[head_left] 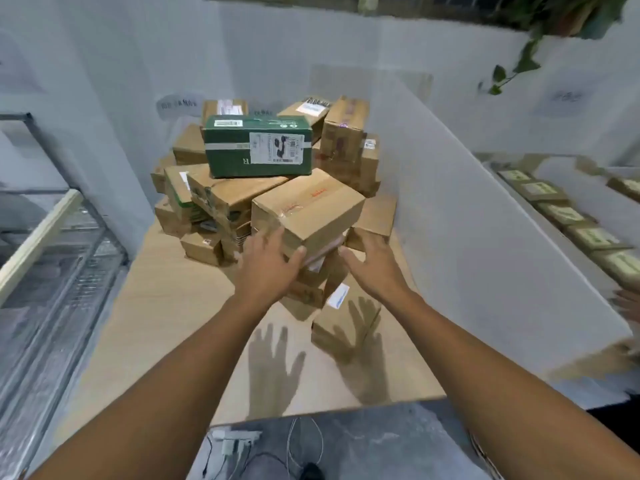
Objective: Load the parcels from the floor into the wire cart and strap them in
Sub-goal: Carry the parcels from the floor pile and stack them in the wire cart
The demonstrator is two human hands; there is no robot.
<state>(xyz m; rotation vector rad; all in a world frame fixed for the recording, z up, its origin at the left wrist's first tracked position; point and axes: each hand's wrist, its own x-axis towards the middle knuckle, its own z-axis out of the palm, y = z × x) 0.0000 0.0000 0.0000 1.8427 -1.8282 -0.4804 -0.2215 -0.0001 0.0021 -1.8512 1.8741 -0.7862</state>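
The forearms [166, 382] fill the bottom of the view, reaching forward over the cables [242, 445] on the floor. The left hand [266, 268] has its fingers [258, 242] spread flat along the near left face of the brown parcel [308, 206], with the thumb touching the parcel's lower front edge. It is released rather than clenched, and nothing is grasped yet. The right hand [374, 265] is also spread and relaxed, its thumb just beside the parcel's lower right corner. Whether it touches the card I cannot tell.

The brown parcel sits tilted at the front of the pile [221, 202], between the two hands and slightly above them. It rests on smaller boxes [311, 285] on the cardboard sheet [166, 306].

The risk, as I judge it, is an uneven lift. With only flat palms on smooth taped card, the parcel may slip. Pulling it could also drag the small boxes beneath it out, or unsettle the green box [258, 145] perched higher behind it.

Further out, the wire cart [100, 237] stands to the left, well apart from the parcel. A white panel [485, 237] closes off the right side.
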